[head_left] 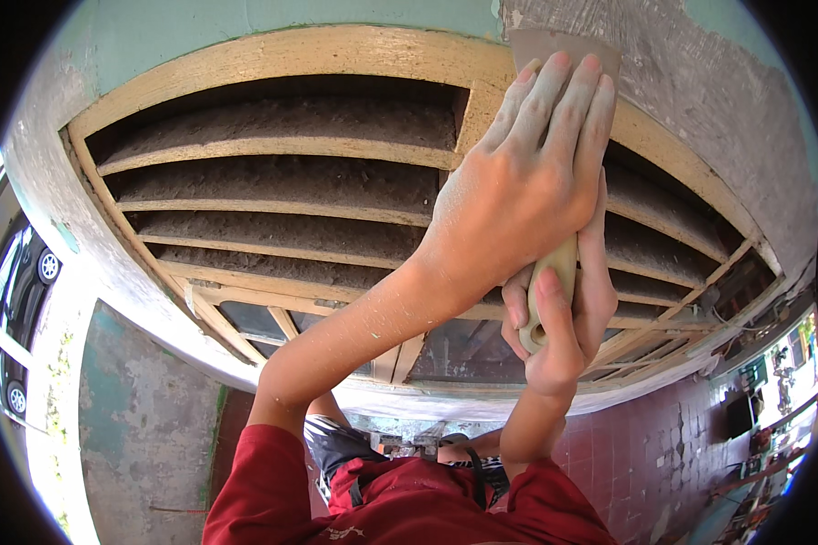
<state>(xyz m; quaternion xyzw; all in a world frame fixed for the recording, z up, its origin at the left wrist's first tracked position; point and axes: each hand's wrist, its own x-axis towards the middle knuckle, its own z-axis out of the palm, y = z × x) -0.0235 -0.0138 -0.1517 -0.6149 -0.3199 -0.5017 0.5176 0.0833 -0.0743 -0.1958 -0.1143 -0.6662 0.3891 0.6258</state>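
A putty knife (pixel 556 268) with a pale handle and a wide flat blade points up at the wall. Around its handle, my right hand (pixel 568 331) is closed, thumb lying along the handle near its holed end. My left hand (pixel 527 177) lies over the upper part of the tool with fingers stretched out, their tips on the blade; the palm side is hidden. Whitish dust coats the left fingers and speckles the forearm. The blade's edge meets the grey, scraped part of the wall (pixel 663 54), just above the yellow wooden vent frame (pixel 364 50).
Dusty slats (pixel 282 204) fill the vent below the frame, with window panes (pixel 463 350) under them. Green paint (pixel 273 14) covers the wall at upper left. Far below lies a red tiled floor (pixel 623 454). A dark car (pixel 18 309) stands outside at left; clutter (pixel 773 436) lies at right.
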